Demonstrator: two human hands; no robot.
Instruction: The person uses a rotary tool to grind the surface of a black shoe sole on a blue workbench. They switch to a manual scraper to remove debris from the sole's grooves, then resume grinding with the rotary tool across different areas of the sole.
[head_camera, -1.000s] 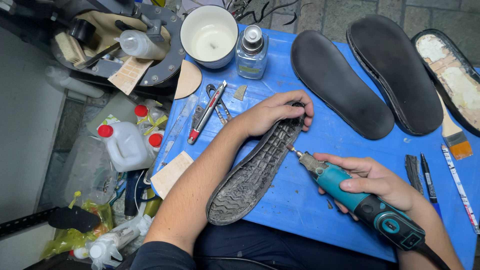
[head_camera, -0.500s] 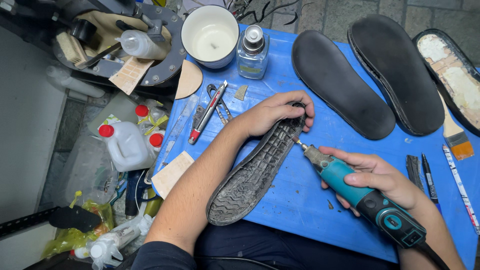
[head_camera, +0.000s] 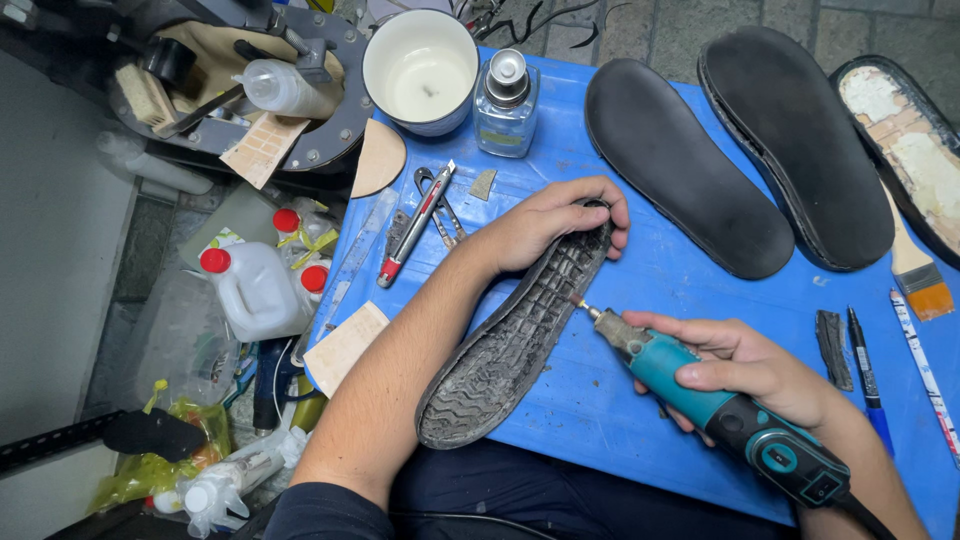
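At the left edge of a blue tabletop (head_camera: 600, 400), a white jug with a red cap (head_camera: 250, 290) stands below the work surface among bottles and clutter, while a white cup (head_camera: 420, 70) and a small glass bottle (head_camera: 505, 100) sit at the far side. Just right of them, the left hand (head_camera: 545, 225) presses down with curled fingers on the far end of a worn black shoe sole (head_camera: 510, 340), tread up, its long axis running diagonally from the near left to the far right. Further right, the right hand (head_camera: 745, 365) is wrapped firmly around a teal rotary tool (head_camera: 715, 410), whose thin bit (head_camera: 585, 305) points up and left and meets the sole's right edge just below the left hand. The sole thus lies to the left of the tool hand, the left hand being the nearer to it. Beyond, two dark insoles (head_camera: 740, 150) lie flat, with a paintbrush (head_camera: 915, 270) and pens (head_camera: 870, 375) at the far right.
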